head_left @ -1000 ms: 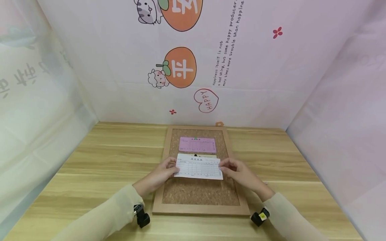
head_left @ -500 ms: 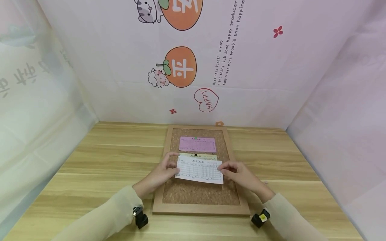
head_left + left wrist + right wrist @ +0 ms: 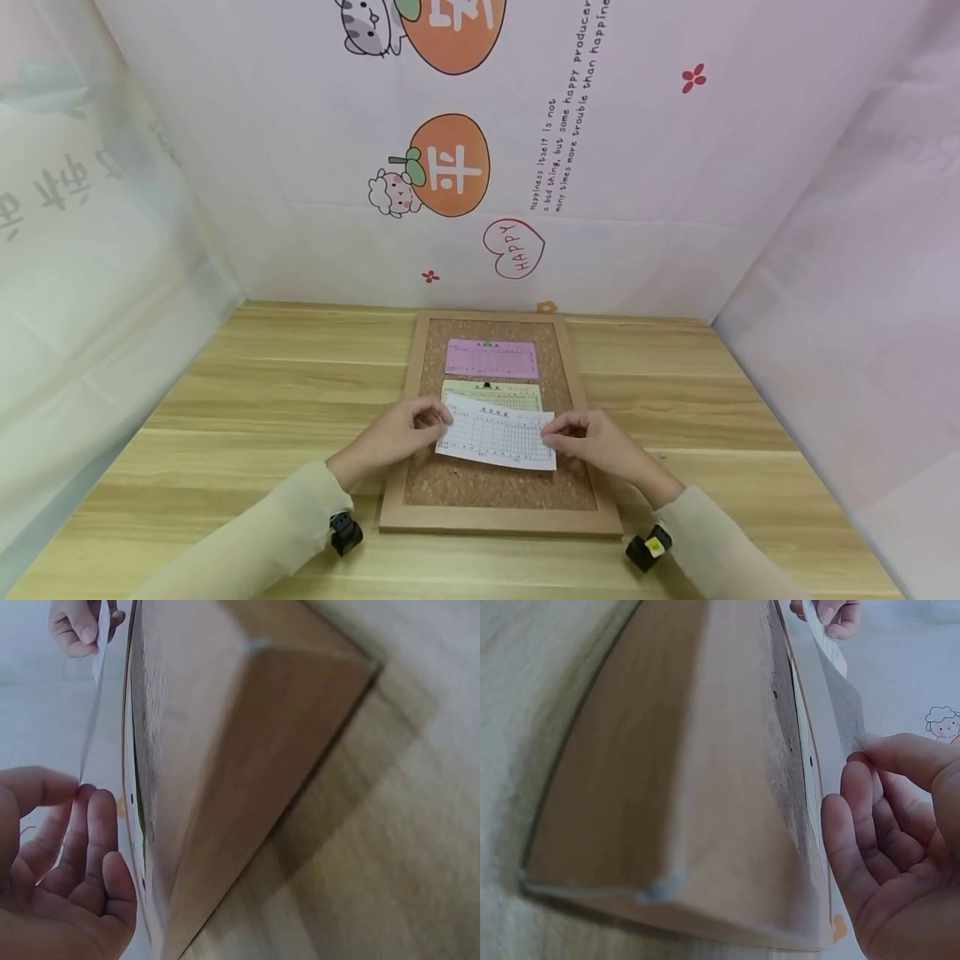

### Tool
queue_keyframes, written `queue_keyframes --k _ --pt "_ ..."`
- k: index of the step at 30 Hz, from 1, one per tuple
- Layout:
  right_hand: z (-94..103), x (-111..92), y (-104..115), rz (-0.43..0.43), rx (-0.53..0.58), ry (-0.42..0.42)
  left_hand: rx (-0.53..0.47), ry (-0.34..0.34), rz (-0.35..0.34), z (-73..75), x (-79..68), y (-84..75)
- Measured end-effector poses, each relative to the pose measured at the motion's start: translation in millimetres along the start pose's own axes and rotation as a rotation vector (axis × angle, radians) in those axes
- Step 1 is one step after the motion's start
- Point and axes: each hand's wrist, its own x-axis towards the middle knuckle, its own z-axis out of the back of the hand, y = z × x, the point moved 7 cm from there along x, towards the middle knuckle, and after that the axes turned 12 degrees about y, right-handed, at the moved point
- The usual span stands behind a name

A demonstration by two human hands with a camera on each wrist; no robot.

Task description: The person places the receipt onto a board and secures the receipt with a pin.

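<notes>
A white printed form slip (image 3: 495, 437) is held over the lower half of a wood-framed cork board (image 3: 498, 490). My left hand (image 3: 401, 433) pinches its left end between thumb and fingers, and my right hand (image 3: 596, 442) pinches the right end. Both wrist views show the slip raised off the cork. Partly covered by it, a yellow form slip (image 3: 457, 388) is fixed with a black pushpin (image 3: 487, 385). Farther up the board, a pink form slip (image 3: 491, 362) hangs from a green pushpin (image 3: 487, 342).
The board lies on a wood-grain table (image 3: 300, 375), its raised frame (image 3: 498, 522) near the front. A tiny pinkish object (image 3: 662, 455) lies right of the board. Printed cloth walls (image 3: 622, 267) enclose the back and sides.
Both hands have drawn the white slip down the board toward me, uncovering more of the yellow slip. The left hand's fingers have shifted along its end.
</notes>
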Motion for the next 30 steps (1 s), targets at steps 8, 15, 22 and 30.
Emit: queue_keyframes --k 8,15,22,30 --pt "-7.4 -0.4 -0.5 -0.001 -0.048 0.080 0.083 0.108 0.018 -8.2 -4.3 -1.3" --pt "-12.5 -0.4 0.8 -0.024 -0.073 0.128 0.099 0.148 0.015 -12.3 -6.8 -3.5" --pt "-14.3 1.0 2.3 -0.018 -0.133 0.144 0.135 0.174 0.008 -14.1 -7.0 -2.6" --pt "-18.2 4.5 2.9 0.008 -0.161 0.175 0.140 0.240 0.007 -14.5 -5.0 -2.3"
